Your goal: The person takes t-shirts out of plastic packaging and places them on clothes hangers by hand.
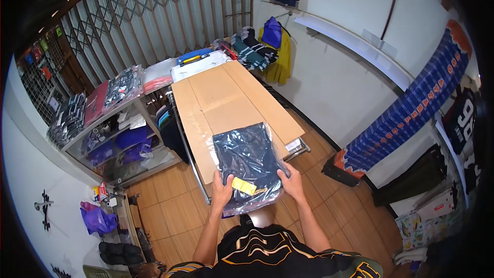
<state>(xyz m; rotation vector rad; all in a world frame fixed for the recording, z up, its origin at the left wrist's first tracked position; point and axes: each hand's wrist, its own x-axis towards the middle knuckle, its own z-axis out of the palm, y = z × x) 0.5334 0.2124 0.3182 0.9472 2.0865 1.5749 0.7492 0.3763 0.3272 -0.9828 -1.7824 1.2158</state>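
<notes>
Between my two hands is a folded dark garment in a clear plastic bag (pixel 244 152), its far end over the near part of a cardboard-topped table (pixel 221 92). A yellow tag (pixel 244 186) with a bit of cord shows near the bag's lower end. My left hand (pixel 222 189) grips the bag's left edge, thumb on top. On the right edge, my right hand (pixel 292 181) holds it the same way. The fingers beneath the bag are hidden.
A glass cabinet (pixel 123 139) with packed garments on top stands left of the table. Papers and a blue item (pixel 193 55) lie at the table's far end. A tall blue plaid column (pixel 401 108) leans at the right. Clothes hang along the right wall.
</notes>
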